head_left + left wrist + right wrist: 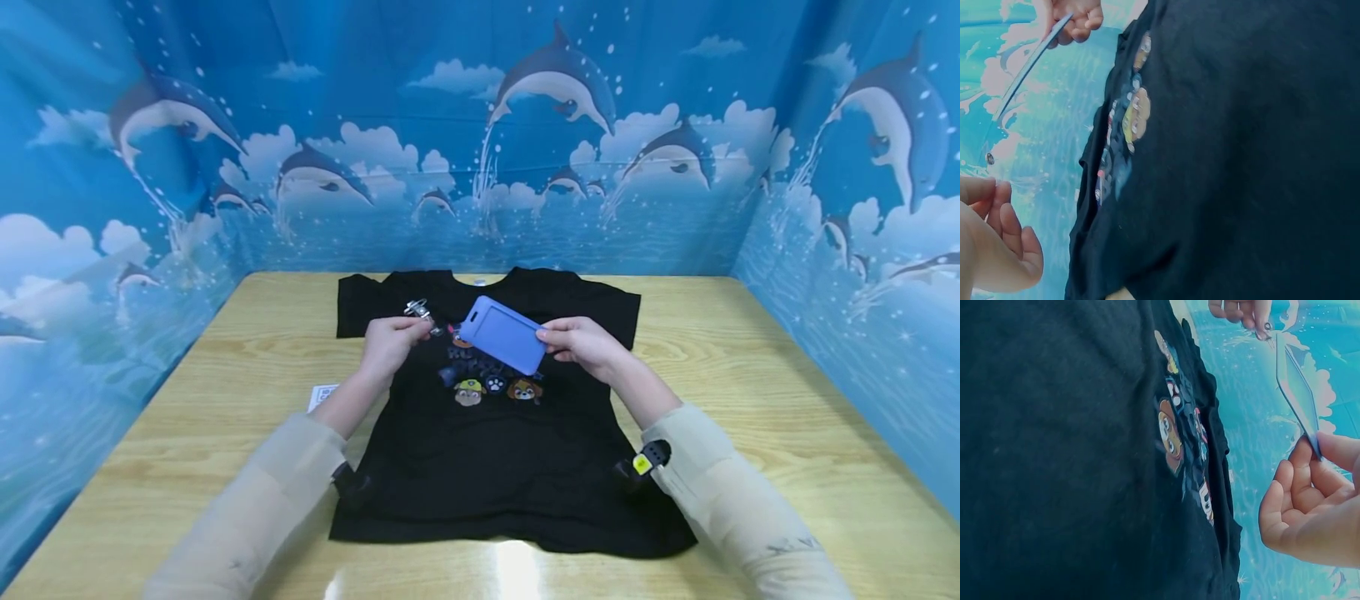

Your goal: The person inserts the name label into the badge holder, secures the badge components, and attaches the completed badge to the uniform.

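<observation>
A blue badge holder (pixel 504 335) with a slot at one end is pinched at its lower right corner by my right hand (pixel 585 343). Between thumb and fingers, my left hand (pixel 390 346) pinches a small shiny metal clip (pixel 417 309). The slotted end of the holder points toward the clip, with a gap between them. Both hands are above a black T-shirt (pixel 495 467) with cartoon dog prints. In the right wrist view, the holder (pixel 1297 381) appears nearly edge-on. Only a small part of the clip (pixel 990 159) shows in the left wrist view.
The T-shirt lies spread on a wood-grain table (pixel 225 367), neckline away from me. A white paper with a printed code (pixel 321 395) lies left of it, partly behind my left forearm. Blue dolphin-print curtains (pixel 420 208) close off the back and sides.
</observation>
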The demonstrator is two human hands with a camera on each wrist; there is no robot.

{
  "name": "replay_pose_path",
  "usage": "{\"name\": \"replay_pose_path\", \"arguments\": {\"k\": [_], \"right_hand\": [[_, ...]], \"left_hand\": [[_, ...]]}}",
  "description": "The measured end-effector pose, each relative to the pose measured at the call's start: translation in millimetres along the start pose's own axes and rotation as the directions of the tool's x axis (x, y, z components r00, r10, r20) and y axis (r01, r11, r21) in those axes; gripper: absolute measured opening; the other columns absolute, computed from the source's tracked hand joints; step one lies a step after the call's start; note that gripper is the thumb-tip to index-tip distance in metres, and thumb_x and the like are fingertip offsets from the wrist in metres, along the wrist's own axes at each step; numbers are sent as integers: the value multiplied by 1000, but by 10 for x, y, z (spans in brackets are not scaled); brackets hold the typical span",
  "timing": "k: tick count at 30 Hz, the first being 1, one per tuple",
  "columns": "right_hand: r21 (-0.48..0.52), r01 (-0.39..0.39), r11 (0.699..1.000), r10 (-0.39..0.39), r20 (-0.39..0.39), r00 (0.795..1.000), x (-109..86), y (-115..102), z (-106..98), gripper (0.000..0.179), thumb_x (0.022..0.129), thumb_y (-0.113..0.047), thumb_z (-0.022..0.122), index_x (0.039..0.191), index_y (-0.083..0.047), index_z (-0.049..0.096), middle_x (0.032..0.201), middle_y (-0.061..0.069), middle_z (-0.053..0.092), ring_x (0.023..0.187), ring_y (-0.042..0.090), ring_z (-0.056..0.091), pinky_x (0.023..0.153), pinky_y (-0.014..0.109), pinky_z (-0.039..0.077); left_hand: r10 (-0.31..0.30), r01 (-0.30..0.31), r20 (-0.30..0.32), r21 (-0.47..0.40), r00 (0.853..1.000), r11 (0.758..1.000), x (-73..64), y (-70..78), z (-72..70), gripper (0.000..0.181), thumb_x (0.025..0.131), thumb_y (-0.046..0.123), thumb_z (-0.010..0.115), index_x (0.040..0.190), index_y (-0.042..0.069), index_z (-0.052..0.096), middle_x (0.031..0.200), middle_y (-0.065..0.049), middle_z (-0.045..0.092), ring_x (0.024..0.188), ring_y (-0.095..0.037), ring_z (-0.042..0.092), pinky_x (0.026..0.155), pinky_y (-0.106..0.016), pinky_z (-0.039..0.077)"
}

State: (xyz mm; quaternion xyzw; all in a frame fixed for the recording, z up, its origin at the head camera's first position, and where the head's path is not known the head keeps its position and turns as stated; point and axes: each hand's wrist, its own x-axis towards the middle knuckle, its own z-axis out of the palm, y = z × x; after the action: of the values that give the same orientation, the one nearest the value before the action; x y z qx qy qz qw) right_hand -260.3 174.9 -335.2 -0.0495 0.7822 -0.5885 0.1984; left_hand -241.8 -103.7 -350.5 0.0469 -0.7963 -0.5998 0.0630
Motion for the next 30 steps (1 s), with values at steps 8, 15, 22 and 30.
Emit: {"name": "replay_pose_path", "arguments": {"k": [8, 15, 22, 30], "right_hand": [[-6, 11, 1000, -11, 30, 999, -42, 46, -55, 30, 96, -15, 51, 114, 9, 53, 81, 1, 56, 84, 21, 52, 76, 32, 45], [-44, 4, 999, -2, 40, 999, -35, 93, -71, 31, 96, -15, 51, 114, 9, 54, 83, 1, 56, 88, 23, 50, 78, 34, 44], [-73, 3, 997, 1, 48, 999, -41, 121, -75, 32, 95, -15, 52, 115, 10, 55, 83, 2, 56, 88, 24, 50, 78, 35, 43], [-68, 6, 998, -1, 79, 997, -65, 118, -89, 29, 94, -15, 54, 110, 9, 58, 82, 0, 58, 87, 24, 51, 82, 39, 42]], "left_hand": [[6, -36, 150, 196, 989, 980, -89, -129, -107, 22, 85, 14, 66, 99, -3, 70, 85, -11, 68, 86, -24, 58, 78, -37, 46], [-17, -60, 226, 328, 974, 943, -120, -231, -163, 21, 86, 17, 65, 95, -1, 72, 83, -8, 67, 85, -24, 57, 78, -40, 44], [0, -104, 249, 404, 968, 909, -141, -303, -220, 18, 85, 14, 64, 88, -2, 72, 72, -6, 65, 79, -22, 56, 74, -37, 44], [-53, -64, 252, 434, 966, 899, -128, -343, -230, 17, 83, 11, 66, 75, -2, 71, 73, -7, 62, 68, -19, 49, 59, -28, 38]]}}
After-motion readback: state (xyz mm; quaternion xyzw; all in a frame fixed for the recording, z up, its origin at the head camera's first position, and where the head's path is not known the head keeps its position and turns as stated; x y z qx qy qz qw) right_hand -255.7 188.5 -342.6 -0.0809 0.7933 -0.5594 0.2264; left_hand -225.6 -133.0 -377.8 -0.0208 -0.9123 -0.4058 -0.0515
